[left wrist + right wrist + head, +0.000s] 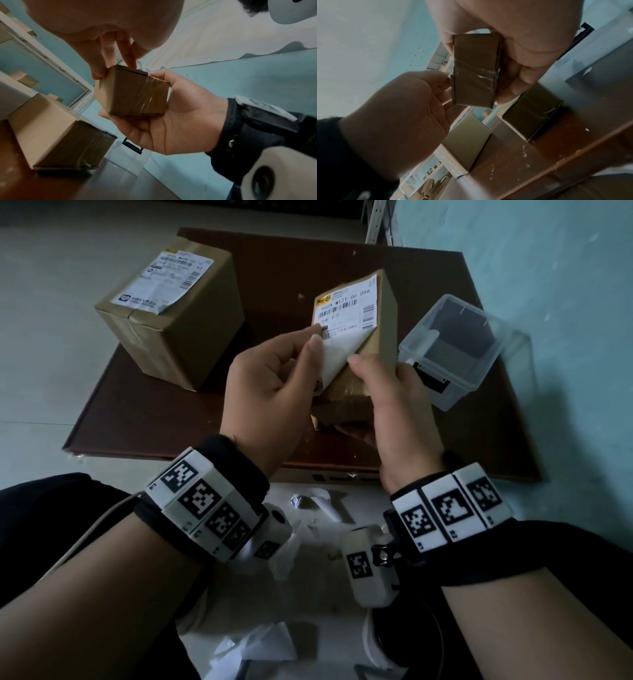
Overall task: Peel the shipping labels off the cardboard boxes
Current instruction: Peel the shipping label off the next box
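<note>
Pale floor, brown board (171, 412), label half lifted.
Larger box (178, 337) waits, labelled; right hand (394, 412) grips the small box (349, 392), left hand (270, 378) pinches its label (346, 309) by the peeled corner. Pulling too sharply could tear the paper.

Dim, bluish light; wrist views blurred, distorted.

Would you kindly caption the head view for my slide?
Left hand peels the shipping label from a small box gripped by the right hand.
</note>
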A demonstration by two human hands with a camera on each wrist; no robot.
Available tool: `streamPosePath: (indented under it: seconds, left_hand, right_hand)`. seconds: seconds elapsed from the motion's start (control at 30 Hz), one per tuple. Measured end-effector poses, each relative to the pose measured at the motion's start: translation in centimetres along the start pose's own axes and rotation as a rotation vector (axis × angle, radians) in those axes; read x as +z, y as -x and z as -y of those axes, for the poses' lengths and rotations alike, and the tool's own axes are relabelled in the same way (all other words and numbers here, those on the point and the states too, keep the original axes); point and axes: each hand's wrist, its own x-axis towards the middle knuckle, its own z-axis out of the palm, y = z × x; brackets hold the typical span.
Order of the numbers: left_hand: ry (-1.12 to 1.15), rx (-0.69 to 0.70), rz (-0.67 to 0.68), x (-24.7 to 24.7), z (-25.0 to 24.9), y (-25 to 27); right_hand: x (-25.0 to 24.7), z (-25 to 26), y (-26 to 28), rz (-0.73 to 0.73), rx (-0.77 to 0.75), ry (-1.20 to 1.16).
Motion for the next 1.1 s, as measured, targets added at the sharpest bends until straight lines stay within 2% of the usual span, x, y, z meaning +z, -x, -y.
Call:
streamPosePath:
  seconds: [0.13,1.1]
  left_hand:
    - [0.007,0.031,-0.012,-0.21,0.40,0.04]
    - [-0.087,0.086,-0.037,-0.06,-0.21,0.07]
  right_hand:
    - [0.22,0.05,-0.28,0.017,-0.068,0.061]
    - [0.54,-0.34,-0.12,0.009,-0.047,0.039]
